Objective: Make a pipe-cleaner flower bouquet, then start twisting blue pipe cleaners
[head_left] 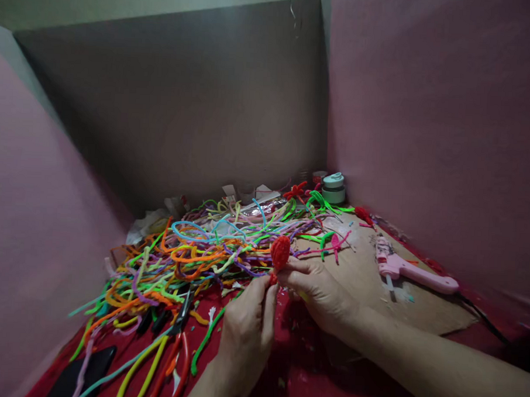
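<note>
A red fuzzy pipe-cleaner flower bud (280, 252) stands upright between my two hands, above the red cloth. My left hand (248, 323) pinches its lower end from below. Thumb and fingers of my right hand (316, 285) close on its base from the right side. The fingers hide most of the part beneath the bud. Behind and to the left lies a large heap of coloured pipe cleaners (201, 254) in orange, purple, green, yellow and blue.
A pink glue gun (415, 272) lies on a cardboard sheet (439, 314) at right, its cord trailing off. Scissors (183, 318) with red handles and a dark phone-like slab (84, 372) lie front left. A pale green container (334, 190) stands by the walls.
</note>
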`<act>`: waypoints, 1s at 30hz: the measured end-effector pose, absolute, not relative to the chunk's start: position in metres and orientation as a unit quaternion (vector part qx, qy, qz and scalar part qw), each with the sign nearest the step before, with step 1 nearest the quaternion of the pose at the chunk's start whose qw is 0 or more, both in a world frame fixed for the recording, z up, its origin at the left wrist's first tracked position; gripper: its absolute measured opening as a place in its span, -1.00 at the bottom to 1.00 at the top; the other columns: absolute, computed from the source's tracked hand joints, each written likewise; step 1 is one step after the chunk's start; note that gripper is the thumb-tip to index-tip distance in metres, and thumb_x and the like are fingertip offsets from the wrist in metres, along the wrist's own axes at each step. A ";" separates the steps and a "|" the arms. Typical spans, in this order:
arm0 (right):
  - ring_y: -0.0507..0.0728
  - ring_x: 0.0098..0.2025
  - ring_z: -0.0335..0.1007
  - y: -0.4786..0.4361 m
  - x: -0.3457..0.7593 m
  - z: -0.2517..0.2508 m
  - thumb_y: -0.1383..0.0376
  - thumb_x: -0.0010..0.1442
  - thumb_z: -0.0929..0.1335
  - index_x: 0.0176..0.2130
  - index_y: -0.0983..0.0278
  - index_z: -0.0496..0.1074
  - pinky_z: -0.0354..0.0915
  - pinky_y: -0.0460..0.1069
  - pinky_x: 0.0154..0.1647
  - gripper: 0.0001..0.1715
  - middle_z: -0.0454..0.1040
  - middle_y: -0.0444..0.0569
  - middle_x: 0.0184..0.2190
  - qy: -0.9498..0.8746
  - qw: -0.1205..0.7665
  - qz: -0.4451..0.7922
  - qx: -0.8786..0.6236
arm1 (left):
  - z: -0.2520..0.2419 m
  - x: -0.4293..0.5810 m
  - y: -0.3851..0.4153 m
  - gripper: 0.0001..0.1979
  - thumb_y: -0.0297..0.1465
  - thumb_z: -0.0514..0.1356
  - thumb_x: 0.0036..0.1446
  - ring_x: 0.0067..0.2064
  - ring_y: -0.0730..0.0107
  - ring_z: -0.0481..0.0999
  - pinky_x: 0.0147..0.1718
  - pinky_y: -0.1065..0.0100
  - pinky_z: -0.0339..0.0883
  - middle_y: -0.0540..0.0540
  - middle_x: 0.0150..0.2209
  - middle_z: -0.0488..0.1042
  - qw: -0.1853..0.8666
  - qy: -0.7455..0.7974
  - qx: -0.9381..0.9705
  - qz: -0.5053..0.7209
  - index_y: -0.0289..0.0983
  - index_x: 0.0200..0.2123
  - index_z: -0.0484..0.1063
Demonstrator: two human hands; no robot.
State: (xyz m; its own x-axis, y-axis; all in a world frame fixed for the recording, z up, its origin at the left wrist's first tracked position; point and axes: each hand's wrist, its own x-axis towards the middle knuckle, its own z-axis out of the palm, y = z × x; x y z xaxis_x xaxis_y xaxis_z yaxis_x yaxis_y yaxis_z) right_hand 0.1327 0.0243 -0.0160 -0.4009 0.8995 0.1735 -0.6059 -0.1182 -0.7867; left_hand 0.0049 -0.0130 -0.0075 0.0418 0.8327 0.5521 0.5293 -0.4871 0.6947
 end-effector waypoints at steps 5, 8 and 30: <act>0.01 -0.45 0.35 0.025 0.132 -0.017 0.36 -0.09 0.44 -0.33 0.35 0.49 0.22 -0.05 -0.33 -0.79 0.48 -0.10 -0.47 -0.374 0.486 0.772 -0.168 | 0.000 0.004 -0.016 -0.84 -0.35 0.08 0.13 -0.64 0.56 0.24 -0.64 0.52 0.13 0.06 -0.64 0.26 0.272 0.498 0.672 0.476 -0.27 -0.43 0.38; 0.00 -0.54 0.34 0.023 0.132 -0.015 0.33 -0.13 0.47 -0.35 0.36 0.47 0.23 -0.07 -0.44 -0.74 0.45 -0.13 -0.55 -0.348 0.464 0.798 -0.165 | 0.007 0.002 -0.016 -0.76 -0.30 0.08 0.14 -0.77 0.67 0.10 -0.79 0.59 0.01 0.12 -0.71 0.19 0.508 0.468 0.570 0.447 -0.29 -0.52 0.29; 0.03 -0.36 0.31 0.016 0.132 -0.009 0.26 -0.09 0.46 -0.39 0.31 0.51 0.21 -0.03 -0.22 -0.80 0.45 -0.11 -0.42 -0.467 0.539 0.655 -0.249 | -0.015 0.001 -0.011 -0.83 -0.42 0.02 0.15 -0.60 0.53 0.27 -0.55 0.50 0.16 0.05 -0.62 0.27 0.142 0.489 0.725 0.464 -0.26 -0.43 0.38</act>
